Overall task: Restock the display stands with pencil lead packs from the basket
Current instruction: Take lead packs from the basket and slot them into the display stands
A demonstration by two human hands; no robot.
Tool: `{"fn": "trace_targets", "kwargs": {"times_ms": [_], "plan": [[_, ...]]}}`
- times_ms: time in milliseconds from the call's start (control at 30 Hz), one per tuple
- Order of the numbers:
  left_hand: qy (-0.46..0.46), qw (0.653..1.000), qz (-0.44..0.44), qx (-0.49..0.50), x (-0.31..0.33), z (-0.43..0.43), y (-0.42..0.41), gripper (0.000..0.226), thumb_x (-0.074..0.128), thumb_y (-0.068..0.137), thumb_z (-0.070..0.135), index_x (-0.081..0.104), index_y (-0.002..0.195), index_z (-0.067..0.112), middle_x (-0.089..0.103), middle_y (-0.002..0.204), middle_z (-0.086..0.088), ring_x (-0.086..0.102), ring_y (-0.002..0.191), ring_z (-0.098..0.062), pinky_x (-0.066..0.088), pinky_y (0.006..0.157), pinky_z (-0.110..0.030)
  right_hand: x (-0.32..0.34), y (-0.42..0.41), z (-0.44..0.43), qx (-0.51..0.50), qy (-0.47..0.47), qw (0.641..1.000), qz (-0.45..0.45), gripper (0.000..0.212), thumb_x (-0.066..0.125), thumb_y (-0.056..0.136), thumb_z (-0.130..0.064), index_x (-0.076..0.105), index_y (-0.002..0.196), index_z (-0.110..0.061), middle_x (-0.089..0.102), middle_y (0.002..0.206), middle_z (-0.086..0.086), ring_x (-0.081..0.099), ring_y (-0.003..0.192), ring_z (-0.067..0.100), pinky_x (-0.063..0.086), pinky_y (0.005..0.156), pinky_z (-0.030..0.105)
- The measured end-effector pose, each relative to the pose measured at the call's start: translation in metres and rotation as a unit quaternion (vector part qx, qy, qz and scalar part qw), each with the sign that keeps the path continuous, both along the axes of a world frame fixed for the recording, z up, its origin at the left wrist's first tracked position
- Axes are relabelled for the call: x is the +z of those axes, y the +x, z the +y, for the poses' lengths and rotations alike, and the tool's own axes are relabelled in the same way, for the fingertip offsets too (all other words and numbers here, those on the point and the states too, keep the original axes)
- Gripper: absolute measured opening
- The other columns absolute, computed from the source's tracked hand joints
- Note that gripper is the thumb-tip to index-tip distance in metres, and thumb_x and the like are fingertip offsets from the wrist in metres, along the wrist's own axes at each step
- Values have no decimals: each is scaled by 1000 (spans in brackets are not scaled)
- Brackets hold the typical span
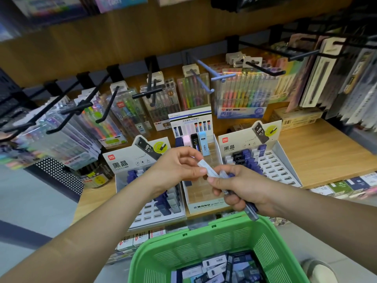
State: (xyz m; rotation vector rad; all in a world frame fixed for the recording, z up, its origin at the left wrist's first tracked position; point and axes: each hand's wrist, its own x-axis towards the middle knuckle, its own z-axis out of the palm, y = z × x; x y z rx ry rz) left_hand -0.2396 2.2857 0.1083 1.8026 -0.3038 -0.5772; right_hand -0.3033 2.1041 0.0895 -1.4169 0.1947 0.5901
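Dead centre of the frame, over the surface, my left grip (179, 168) pinches the upper end of a pale pack (207, 168) between thumb and fingertips. Its long axis slants from upper left down to lower right, and the lower end sits against the thumb of my right grip (246, 188). That one is curled tight round a bundle of packs (250, 212), dark ends poking out below the fist. So the pack bridges both hands, left one leading. Green basket (183, 248) at the bottom of the frame, more packs lying in it. Just beyond my knuckles is the middle stand (201, 196), mostly bare cells. The left stand (151, 215) lies under my left wrist, the right stand (279, 172) off to the right. Left grip is nearer the slots, I reckon, so it draws the pack clear, then tips it upright, the way the stocked packs stand on end.
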Motion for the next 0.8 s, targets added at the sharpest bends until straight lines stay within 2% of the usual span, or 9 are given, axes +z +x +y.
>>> {"fn": "trace_targets", "kwargs": {"times_ms": [133,233,367,433,500,600,700,800], "plan": [[36,999,-23,16,0,8,-5,21,71,79,25,64,85,6,66,68,-6,60,58,-12,52,56,-21,2,1,3,-51,4,999,-1,9,64,94,-12,59,101,-15,64,72,7,36,37,6,26,33,16],[80,996,-31,29,-1,14,-7,21,66,86,30,69,78,11,67,66,-5,57,54,-9,47,50,-18,2,3,2,-86,-1,996,-26,6,62,94,-7,60,98,-10,68,72,9,39,36,7,27,33,17],[132,990,33,-45,0,23,-10,22,70,83,32,76,85,10,73,77,-3,56,63,-8,48,58,-19,0,4,2,-122,-4,991,-48,7,70,88,-9,63,88,-6,69,67,5,42,39,8,28,34,17],[152,984,23,-87,-3,20,-13,17,74,82,24,76,94,12,74,84,-7,59,71,-10,51,67,-23,-1,6,4,-134,7,990,-48,11,70,87,-8,62,81,-8,64,59,1,41,40,7,27,33,17],[117,990,7,-76,-5,14,-15,32,76,79,10,68,111,11,71,84,-8,62,72,-14,53,71,-28,-2,7,8,-124,4,991,-46,11,70,87,-8,62,80,-10,56,55,-1,40,41,6,27,32,17],[38,998,1,-55,-1,9,-11,52,76,79,5,58,125,22,64,76,-2,60,63,-15,52,62,-28,-2,6,10,-82,-17,995,-46,13,72,87,-12,60,81,-10,51,59,1,40,42,6,27,33,17],[107,985,-77,-110,1,7,-6,49,78,78,10,62,119,34,58,72,1,55,57,-10,49,60,-23,-2,5,11,-55,-21,998,-30,15,72,87,-18,61,79,-13,55,64,1,40,43,6,27,33,17],[132,982,-122,-65,-2,2,-6,32,78,78,14,68,103,32,60,66,0,60,60,-14,55,67,-34,-3,6,9,-68,-27,997,5,10,68,91,-22,64,90,-14,60,70,2,40,42,6,28,34,17]]}}
